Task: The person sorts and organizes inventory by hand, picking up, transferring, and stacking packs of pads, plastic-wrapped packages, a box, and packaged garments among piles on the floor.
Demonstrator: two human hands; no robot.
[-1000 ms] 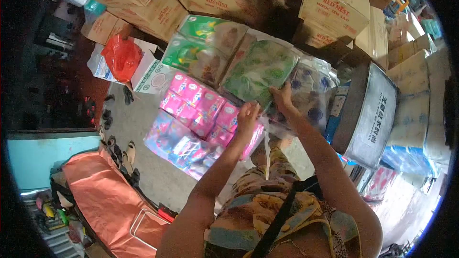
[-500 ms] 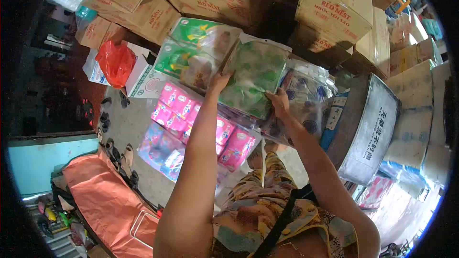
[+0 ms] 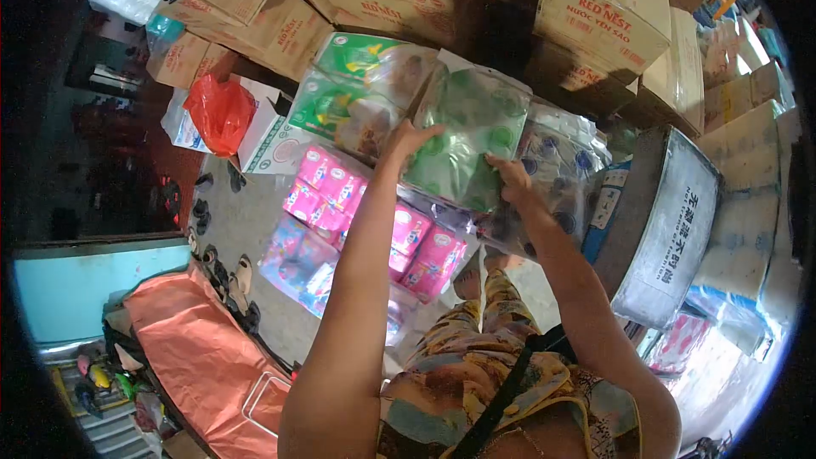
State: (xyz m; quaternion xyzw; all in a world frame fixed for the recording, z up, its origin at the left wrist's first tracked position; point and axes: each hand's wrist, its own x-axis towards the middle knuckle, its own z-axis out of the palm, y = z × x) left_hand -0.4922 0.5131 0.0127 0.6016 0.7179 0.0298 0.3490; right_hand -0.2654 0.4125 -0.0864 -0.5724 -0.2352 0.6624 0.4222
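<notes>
A clear plastic-wrapped pack with green round prints (image 3: 467,132) lies between my hands on top of other packs. My left hand (image 3: 411,141) grips its left edge, thumb lying across the top. At the right edge, my right hand (image 3: 512,178) holds it with the thumb on the film and fingers partly hidden beneath. A similar pack with dark blue round prints (image 3: 548,166) sits to the right. Green-and-yellow packs (image 3: 353,72) lie to the left. Nearer my body are pink packs (image 3: 327,183) in clear wrap.
Cardboard boxes (image 3: 595,13) are stacked along the back. A grey printed box (image 3: 671,229) stands at right. A red plastic bag (image 3: 219,115) rests by a white carton on the left. Sandals (image 3: 240,280) line the floor beside an orange-covered surface (image 3: 195,340).
My right hand has shifted slightly farther up the pack's right edge, and my left thumb reaches further over its top. The whole view has moved a little; both hands keep hold.
</notes>
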